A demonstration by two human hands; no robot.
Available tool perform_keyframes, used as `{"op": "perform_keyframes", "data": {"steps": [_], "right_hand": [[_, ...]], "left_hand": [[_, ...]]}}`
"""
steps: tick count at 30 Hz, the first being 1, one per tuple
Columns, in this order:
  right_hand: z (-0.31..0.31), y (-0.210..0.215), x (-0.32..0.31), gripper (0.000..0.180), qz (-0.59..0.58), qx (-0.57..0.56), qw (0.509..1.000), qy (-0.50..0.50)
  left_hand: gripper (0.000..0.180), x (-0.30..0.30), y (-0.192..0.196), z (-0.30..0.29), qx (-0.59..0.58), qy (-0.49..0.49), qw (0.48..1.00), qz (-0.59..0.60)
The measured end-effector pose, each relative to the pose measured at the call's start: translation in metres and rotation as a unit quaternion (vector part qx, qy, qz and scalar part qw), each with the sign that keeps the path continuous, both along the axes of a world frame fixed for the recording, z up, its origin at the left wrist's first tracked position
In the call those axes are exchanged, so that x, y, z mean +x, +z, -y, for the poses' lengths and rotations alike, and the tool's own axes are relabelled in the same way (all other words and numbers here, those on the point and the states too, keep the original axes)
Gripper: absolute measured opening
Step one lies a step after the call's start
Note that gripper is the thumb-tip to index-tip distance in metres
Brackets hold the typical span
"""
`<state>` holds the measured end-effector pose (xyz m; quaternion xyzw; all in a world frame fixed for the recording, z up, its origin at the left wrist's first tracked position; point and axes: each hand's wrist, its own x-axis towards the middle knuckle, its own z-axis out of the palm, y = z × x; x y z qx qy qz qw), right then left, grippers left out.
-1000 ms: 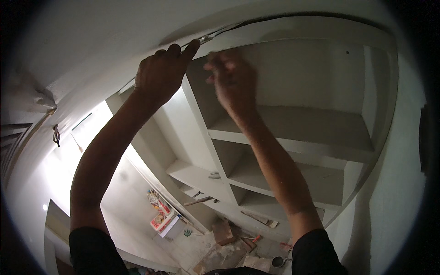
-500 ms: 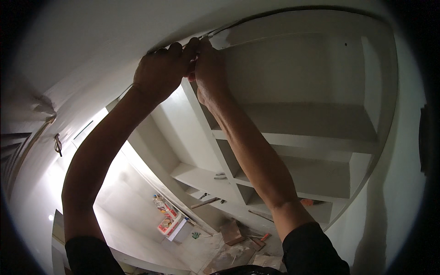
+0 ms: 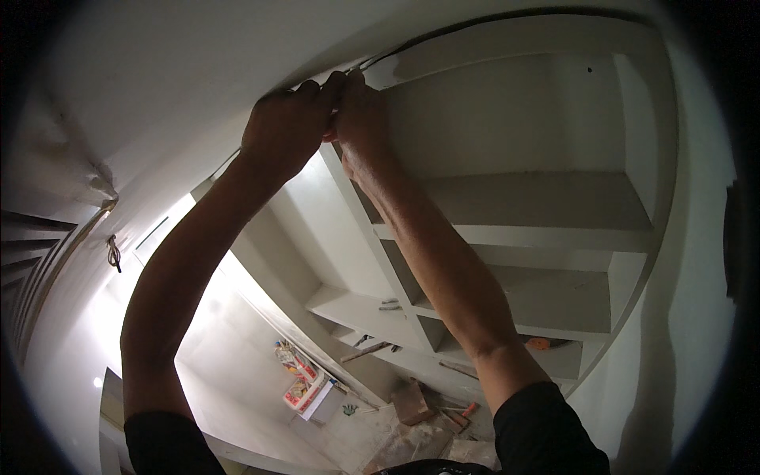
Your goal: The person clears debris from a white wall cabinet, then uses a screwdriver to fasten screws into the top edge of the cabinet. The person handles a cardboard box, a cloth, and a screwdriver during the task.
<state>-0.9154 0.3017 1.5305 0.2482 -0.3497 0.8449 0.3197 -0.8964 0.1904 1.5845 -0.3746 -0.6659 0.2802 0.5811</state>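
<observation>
Both my arms reach up to the top edge of a white built-in shelf unit (image 3: 511,237), where it meets the ceiling. My left hand (image 3: 286,127) is closed, its knuckles close under the ceiling. Right beside it, my right hand (image 3: 362,119) is closed too, its fingers curled near the top rail (image 3: 507,47). The two hands meet, and whatever lies between their fingers is hidden. From beside the right hand, a dark gap (image 3: 475,24) runs along the top of the unit.
Pliers (image 3: 389,304) lie on a lower shelf, and an orange tool (image 3: 540,343) sits on another. Below, a red-and-white container (image 3: 307,389), a cardboard box (image 3: 412,402) and an orange-handled tool (image 3: 469,410) are near the floor. A cable bundle (image 3: 114,255) hangs at left.
The view has shifted a little, so the left wall and lower shelves sit further right. Both hands stay together at the same top edge, still closed.
</observation>
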Motion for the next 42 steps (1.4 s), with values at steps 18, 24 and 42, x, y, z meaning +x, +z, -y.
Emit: {"op": "perform_keyframes", "data": {"steps": [18,24,42], "right_hand": [[-0.006,-0.005,0.007,0.050,0.012,0.046,0.998,0.030],[0.003,-0.002,0.011,0.048,0.027,0.020,0.999,0.019],[0.007,-0.006,0.004,0.053,0.006,0.027,0.998,0.048]], "left_hand": [[0.057,-0.007,-0.006,-0.002,0.049,0.048,0.997,0.031],[0.064,-0.016,0.000,0.001,0.035,-0.027,0.998,0.054],[0.065,-0.001,-0.005,0.001,0.057,0.040,0.995,0.075]]}}
